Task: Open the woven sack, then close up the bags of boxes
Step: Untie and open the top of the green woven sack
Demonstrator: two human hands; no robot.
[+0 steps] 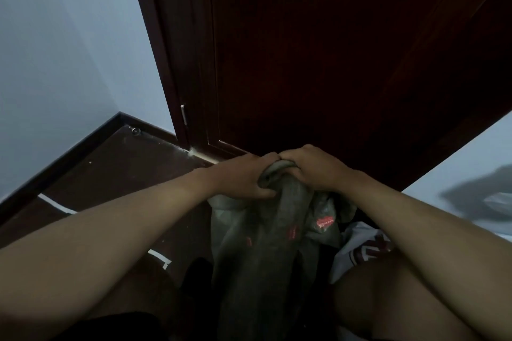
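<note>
Both hands clamp the gathered neck of a grey bag, centre, between the person's knees. Left hand and right hand have fingers curled round the bunched top, knuckles touching. Bag is thin, crinkled, semi-translucent film with red print patches; contents not clear. Near right, white fabric with maroon lettering. Far: glossy dark wooden door, smooth pale wall, dark floor.
</note>
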